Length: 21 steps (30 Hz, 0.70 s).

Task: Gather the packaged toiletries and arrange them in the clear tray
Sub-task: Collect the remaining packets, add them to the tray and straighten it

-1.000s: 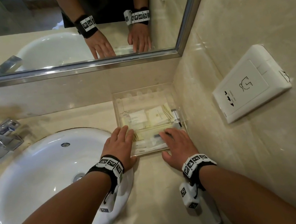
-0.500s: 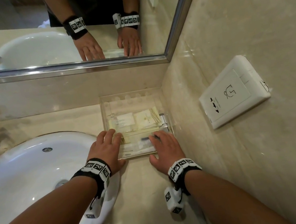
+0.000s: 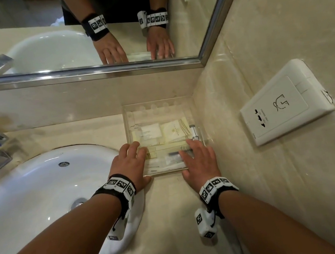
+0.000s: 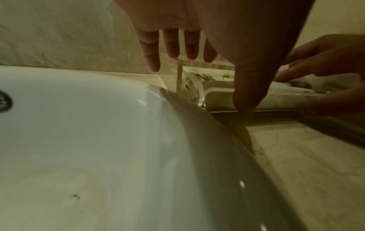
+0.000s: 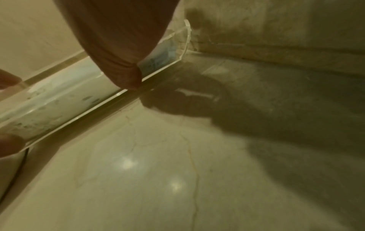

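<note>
Two hands frame the clear tray (image 3: 160, 106) in the head view: left hand (image 3: 129, 166) and right hand (image 3: 199, 159) flat at its near corners, fingers straight, probably squaring it into the wall corner. Flat toiletry packets (image 3: 162, 131) already lie inside. Left wrist view: fingers (image 4: 151, 51) spread, thumb touching the tray's front wall. Right wrist view: thumb (image 5: 126, 71) against that wall; other fingers can't be seen.
</note>
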{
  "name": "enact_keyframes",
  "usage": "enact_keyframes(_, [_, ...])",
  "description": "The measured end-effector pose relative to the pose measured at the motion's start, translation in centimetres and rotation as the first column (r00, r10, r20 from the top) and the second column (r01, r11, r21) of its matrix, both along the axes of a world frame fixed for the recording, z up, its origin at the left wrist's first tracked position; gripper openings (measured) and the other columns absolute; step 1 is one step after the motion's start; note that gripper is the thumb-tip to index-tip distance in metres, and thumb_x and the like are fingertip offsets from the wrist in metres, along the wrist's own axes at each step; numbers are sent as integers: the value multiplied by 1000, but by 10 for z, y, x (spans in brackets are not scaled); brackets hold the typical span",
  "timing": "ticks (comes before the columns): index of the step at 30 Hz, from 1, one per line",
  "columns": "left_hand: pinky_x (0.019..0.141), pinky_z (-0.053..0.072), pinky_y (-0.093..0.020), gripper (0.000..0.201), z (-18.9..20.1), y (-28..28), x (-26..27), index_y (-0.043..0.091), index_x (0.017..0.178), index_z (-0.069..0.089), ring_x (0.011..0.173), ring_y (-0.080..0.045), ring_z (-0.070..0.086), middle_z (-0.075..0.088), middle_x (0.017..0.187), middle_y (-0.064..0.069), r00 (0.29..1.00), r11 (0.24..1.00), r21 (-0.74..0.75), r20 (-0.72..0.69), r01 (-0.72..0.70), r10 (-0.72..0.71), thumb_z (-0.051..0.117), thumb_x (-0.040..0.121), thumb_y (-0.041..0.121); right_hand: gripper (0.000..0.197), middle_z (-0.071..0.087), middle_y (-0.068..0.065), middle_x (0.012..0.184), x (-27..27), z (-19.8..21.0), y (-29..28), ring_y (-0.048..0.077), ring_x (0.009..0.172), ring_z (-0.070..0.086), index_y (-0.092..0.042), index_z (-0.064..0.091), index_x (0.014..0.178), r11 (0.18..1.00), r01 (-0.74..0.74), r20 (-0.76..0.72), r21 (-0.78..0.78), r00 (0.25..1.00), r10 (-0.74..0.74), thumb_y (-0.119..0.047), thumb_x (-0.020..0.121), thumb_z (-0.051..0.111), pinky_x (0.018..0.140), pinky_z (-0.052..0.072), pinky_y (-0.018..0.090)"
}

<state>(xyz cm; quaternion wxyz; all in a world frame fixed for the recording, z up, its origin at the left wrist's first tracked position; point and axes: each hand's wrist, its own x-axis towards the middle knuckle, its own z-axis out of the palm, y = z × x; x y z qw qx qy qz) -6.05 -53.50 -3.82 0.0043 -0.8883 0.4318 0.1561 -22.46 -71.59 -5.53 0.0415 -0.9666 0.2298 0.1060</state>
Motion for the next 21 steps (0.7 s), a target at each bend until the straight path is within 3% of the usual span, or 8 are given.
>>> enact_keyframes(5, [111, 39, -42, 87, 0, -5, 3, 22, 139, 37, 141, -32, 22, 27, 154, -6, 1000, 1000, -24, -7, -7, 7, 73, 70, 59, 69, -6, 5, 168, 9, 0, -9, 28, 155, -8, -31, 29, 155, 999, -38, -32, -7, 999, 38, -45, 93, 57, 125, -3, 51])
enact_keyframes(14, [96, 49, -40, 85, 4, -10, 11, 25, 138, 39, 131, -31, 32, 36, 144, -2, 1000, 1000, -16, -9, -17, 17, 77, 69, 55, 51, 22, -1, 165, 17, 2, -17, 25, 154, 11, -33, 50, 132, 999, 5, 50, 44, 999, -7, -39, 86, 70, 126, 12, 46])
enact_keyframes(17, [91, 51, -39, 76, 6, -14, 13, 26, 135, 43, 127, -29, 36, 41, 139, -2, 999, 999, -26, -12, -36, 35, 77, 72, 50, 43, 41, -1, 152, 23, 3, -19, 21, 146, 29, -30, 55, 117, 999, 35, 140, 41, 989, -40, -34, 79, 76, 120, 25, 43])
enact_keyframes(21, [89, 51, -38, 67, 8, -19, 14, 25, 132, 46, 123, -28, 38, 43, 135, -3, 998, 998, -27, -30, -51, 50, 76, 75, 43, 41, 52, -1, 137, 29, 4, -20, 19, 132, 44, -26, 58, 107, 996, 60, 213, 58, 975, -71, -26, 72, 80, 113, 35, 39])
